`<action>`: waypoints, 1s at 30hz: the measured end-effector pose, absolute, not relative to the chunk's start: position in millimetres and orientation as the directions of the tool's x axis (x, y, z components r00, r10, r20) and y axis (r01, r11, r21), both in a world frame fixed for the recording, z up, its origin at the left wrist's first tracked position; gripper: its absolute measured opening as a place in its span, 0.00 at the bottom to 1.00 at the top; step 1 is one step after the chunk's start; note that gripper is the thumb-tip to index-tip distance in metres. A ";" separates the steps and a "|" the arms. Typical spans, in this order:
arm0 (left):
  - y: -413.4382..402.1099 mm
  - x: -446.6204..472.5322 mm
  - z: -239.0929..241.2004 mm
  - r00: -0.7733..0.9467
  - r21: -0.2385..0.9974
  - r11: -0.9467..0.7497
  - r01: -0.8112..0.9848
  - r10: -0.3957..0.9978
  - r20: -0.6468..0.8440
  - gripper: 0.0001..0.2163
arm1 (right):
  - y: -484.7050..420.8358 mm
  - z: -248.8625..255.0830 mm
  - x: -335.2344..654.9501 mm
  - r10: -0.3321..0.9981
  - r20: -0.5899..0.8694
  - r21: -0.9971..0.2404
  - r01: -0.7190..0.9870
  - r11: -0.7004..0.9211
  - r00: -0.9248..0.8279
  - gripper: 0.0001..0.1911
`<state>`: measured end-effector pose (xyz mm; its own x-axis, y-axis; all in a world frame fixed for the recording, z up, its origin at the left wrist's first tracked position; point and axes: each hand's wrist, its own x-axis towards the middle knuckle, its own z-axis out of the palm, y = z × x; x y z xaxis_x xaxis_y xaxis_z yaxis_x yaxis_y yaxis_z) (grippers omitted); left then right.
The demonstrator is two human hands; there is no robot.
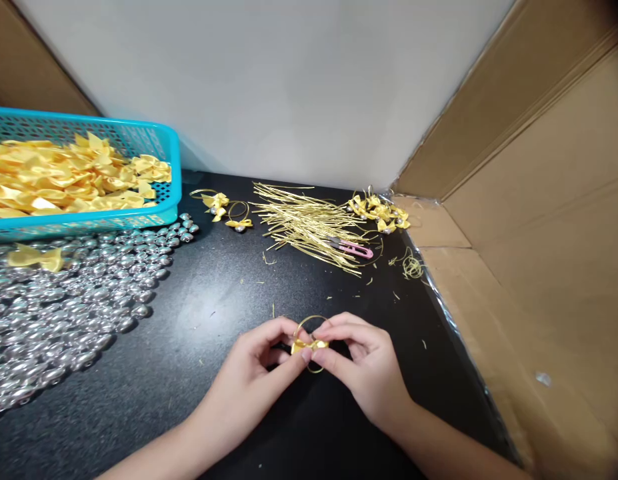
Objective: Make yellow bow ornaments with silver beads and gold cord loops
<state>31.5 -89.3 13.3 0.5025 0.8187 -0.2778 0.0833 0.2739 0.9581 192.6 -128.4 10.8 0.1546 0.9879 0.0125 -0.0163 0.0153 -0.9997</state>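
Low in the middle of the view, my left hand (261, 363) pinches a small yellow ribbon bow (301, 346) between thumb and fingers. My right hand (361, 360) is closed on the bow's other side, thumb and fingertips meeting near its middle. A thin gold cord loop (313, 317) rises above the bow and shows again just below it. My fingertips cover part of the bow and the place where the cord meets it. Both hands are over the black tabletop (199, 373).
A turquoise basket (175, 167) of yellow bows stands at the back left. Silver beads (63, 320) spread in front, one bow (36, 258) on them. Behind my hands lie gold cords (309, 223), pink thread snips (356, 249) and finished bows (381, 212). A cardboard wall (549, 200) borders the right.
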 end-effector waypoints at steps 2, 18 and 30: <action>-88.7 31.4 15.3 0.490 0.955 0.285 0.077 0.824 -0.285 0.08 | -129.1 12.4 192.6 0.984 0.082 -0.997 0.031 0.078 0.161 0.10; -91.2 31.2 16.7 0.502 0.980 0.156 0.123 0.842 -0.198 0.04 | -133.1 13.3 188.0 0.949 0.118 -0.993 0.057 0.106 0.292 0.17; -91.3 31.8 16.4 0.489 0.959 0.254 0.130 0.824 -0.284 0.06 | -137.2 12.9 188.8 0.939 0.310 -0.935 0.229 0.272 0.147 0.12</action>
